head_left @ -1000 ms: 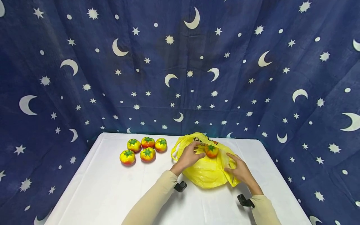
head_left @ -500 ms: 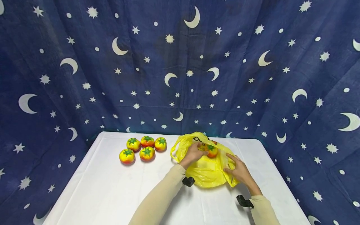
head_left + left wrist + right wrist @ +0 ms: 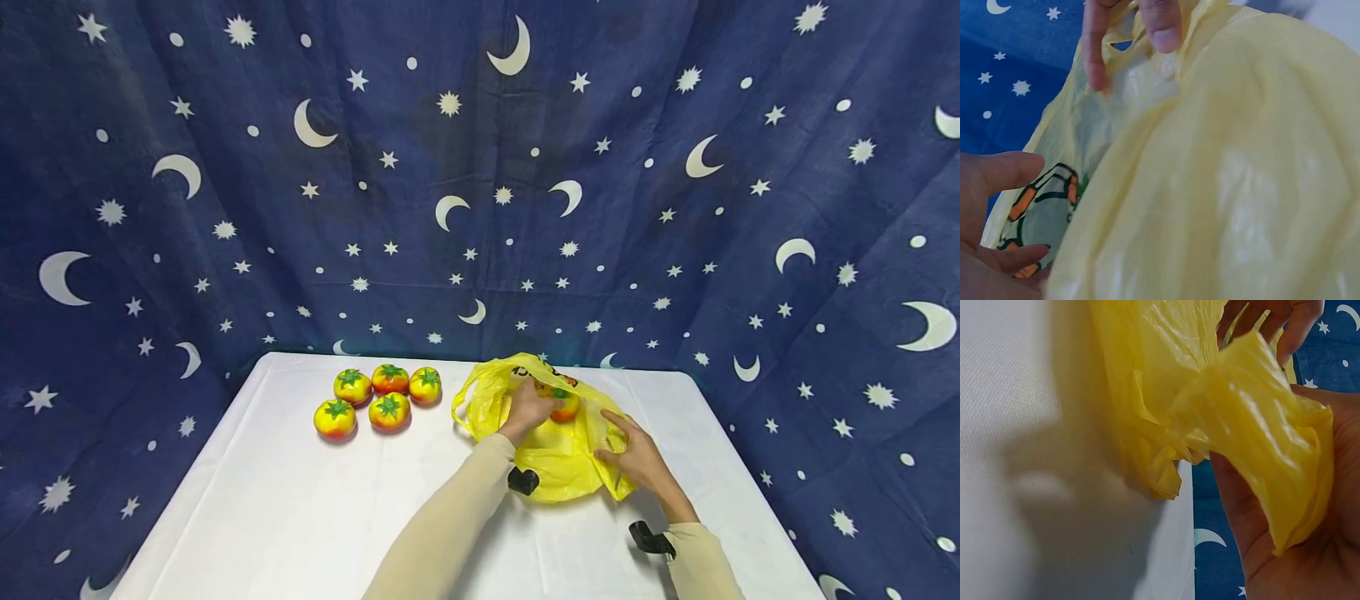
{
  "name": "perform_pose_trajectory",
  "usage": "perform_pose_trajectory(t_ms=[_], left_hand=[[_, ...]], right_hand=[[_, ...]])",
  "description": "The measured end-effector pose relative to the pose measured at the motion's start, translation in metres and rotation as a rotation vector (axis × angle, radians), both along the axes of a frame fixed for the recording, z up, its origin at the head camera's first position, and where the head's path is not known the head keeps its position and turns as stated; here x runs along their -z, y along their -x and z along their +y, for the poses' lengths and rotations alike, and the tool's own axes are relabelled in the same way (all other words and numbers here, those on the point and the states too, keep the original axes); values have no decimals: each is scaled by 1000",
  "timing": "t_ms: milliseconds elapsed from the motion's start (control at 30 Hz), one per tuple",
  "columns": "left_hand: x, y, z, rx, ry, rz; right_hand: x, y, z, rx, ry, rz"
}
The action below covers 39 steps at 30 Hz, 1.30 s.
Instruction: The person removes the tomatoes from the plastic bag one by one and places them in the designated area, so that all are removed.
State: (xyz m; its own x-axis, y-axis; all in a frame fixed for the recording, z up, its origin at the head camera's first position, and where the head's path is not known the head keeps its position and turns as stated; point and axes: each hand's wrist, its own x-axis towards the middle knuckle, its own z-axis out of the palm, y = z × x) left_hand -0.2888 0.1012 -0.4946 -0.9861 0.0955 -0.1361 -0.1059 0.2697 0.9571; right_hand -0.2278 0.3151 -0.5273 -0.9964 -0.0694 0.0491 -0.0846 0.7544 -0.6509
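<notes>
A yellow plastic bag [image 3: 551, 483] lies on its side with its mouth spread toward me. Inside is a red-yellow toy tomato [image 3: 567, 410] with green leaves. My left hand [image 3: 530, 410] reaches into the bag, beside the tomato and partly covering it. In the left wrist view, the thumb and fingers of that left hand [image 3: 997, 209] are parted, with nothing seen between them. My right hand [image 3: 636, 458] holds the right edge of the bag's mouth. The right wrist view has the bag's folded plastic [image 3: 1272, 444] lying across the right palm.
Several more toy tomatoes [image 3: 389, 412] stand grouped on the left of the white-covered table [image 3: 285, 500]. A dark blue curtain [image 3: 360, 200] with moons and stars hangs behind the table. A loop handle [image 3: 461, 408] of the bag spreads out to the left.
My left hand has moved right and farther into the bag, up to the tomato, covering more of it. The right hand stays at the bag's edge.
</notes>
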Motion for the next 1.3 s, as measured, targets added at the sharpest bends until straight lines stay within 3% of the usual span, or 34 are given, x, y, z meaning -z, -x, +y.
perform_pose_trajectory(t_ms=[233, 367, 700, 1100, 1300], left_hand=[[6, 3, 14, -75, -6, -3], [10, 5, 23, -83, -2, -12], [26, 7, 35, -159, 110, 19], [35, 13, 42, -174, 156, 81], [42, 15, 36, -174, 94, 88]], right_hand=[[-1, 0, 2, 12, 1, -32], [-3, -1, 4, 14, -4, -34], [-1, -4, 6, 7, -6, -33], [-5, -4, 5, 18, 11, -25], [-3, -3, 0, 25, 17, -35]])
